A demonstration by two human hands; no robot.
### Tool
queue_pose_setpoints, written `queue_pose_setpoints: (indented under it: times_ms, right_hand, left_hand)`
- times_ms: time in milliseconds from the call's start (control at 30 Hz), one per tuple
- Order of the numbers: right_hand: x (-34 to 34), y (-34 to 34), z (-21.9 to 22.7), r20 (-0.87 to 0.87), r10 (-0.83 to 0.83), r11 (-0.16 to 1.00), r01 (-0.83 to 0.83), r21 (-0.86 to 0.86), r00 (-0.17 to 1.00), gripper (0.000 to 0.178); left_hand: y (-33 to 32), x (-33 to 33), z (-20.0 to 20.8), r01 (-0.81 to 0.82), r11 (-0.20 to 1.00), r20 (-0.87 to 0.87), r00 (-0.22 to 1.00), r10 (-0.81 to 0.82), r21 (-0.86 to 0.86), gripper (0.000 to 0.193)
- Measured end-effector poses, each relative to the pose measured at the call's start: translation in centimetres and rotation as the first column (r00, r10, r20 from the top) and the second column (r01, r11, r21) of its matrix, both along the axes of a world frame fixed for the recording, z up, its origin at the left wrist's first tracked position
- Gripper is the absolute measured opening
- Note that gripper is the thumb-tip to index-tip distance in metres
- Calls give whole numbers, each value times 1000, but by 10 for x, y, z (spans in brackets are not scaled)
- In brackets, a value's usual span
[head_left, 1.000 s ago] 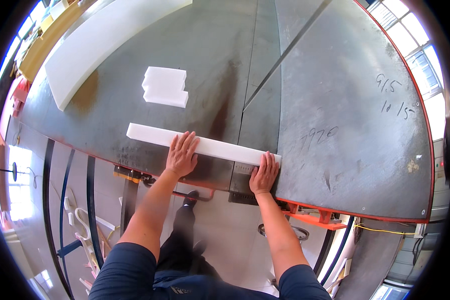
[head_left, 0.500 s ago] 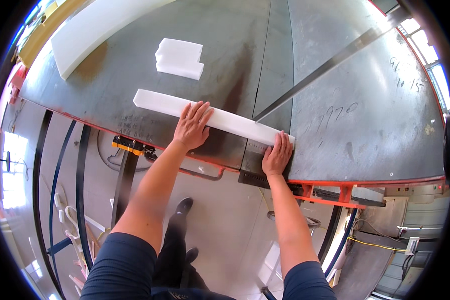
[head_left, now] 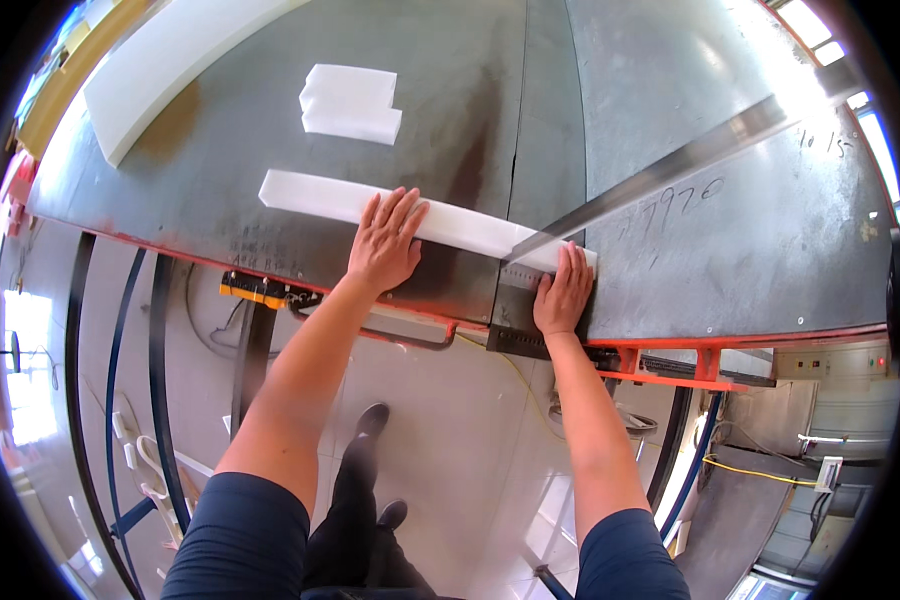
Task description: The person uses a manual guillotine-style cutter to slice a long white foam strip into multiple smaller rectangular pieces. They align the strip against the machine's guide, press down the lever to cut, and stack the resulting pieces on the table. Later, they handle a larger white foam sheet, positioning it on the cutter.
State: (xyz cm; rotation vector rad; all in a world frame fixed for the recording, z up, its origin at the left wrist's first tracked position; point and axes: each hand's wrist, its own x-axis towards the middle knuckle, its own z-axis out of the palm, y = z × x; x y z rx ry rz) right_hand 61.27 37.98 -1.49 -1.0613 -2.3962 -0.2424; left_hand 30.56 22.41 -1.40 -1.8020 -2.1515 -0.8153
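Note:
A long white foam strip point(head_left: 310, 193) lies across the grey metal table. The narrow steel saw blade point(head_left: 660, 160) slants down from the upper right and crosses the strip near its right end, its lower end at the strip's near edge. My left hand point(head_left: 385, 245) rests on the middle of the strip, fingers stretched out over its top. To the right of the blade, my right hand point(head_left: 564, 290) lies with straight fingers on the strip's short right end, thumb apart at the near side. A notched white foam block point(head_left: 350, 104) sits farther back on the table.
A large curved white foam piece point(head_left: 160, 75) lies at the table's far left. The metal table point(head_left: 660, 290) has a red front edge, with a bent handle point(head_left: 410, 341) below it. Table legs point(head_left: 160, 380) and foam offcuts point(head_left: 145, 465) stand at the lower left.
The strip has moved away from me against the blade. The blade met its far edge before and now reaches its near edge. Both hands moved forward with it.

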Motion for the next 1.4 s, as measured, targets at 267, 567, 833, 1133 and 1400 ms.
queue_pose_setpoints:
  times_ms: [267, 567, 833, 1133, 1400]
  right_hand:
    - [5, -2, 10, 19, -38, 996, 39, -81, 999, 66]
    - [-3, 3, 25, -45, -26, 997, 22, -77, 999, 61]
    - [-53, -1, 66, -189, 66, 968, -109, -225, 980, 53]
    - [-305, -21, 28, -173, 460, 850, -488, -197, 871, 46]
    - [-408, 30, 31, -143, 479, 841, -500, -206, 866, 33]
  left_hand:
    - [3, 3, 8, 25, 998, 54, 998, -21, -60, 66]
    - [13, -18, 31, 38, 981, 20, 999, -35, -189, 64]
    - [-92, -99, 113, -68, 975, 26, 997, 75, -213, 51]
    - [-214, -100, 133, -299, 908, 103, 934, 341, -294, 47]
    - [-164, -105, 111, -265, 916, 137, 939, 316, -300, 53]
